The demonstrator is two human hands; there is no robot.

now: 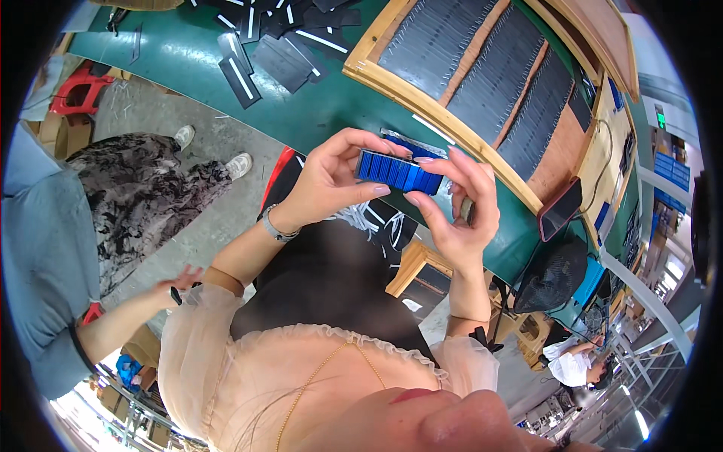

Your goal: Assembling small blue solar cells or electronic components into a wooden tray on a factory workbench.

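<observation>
A small blue solar panel [388, 172] with narrow dark-lined cells is held up between my two hands, above the near edge of the green table. My left hand [320, 181] grips its left end, thumb below and fingers above. At the right end, my right hand [468, 215] pinches it between thumb and fingertips. Just behind, partly covered by the fingers, lies another blue piece [407, 142] with a silvery wrapping edge. Whether the two pieces touch, I cannot tell.
Flat black pieces with white strips [290, 60] lie at the back of the green table [173, 45]. A wooden frame [444, 120] holds rows of dark panels. A phone [559, 211] and black mesh bag [553, 275] are at right. Another person's hand [181, 279] reaches in from the left.
</observation>
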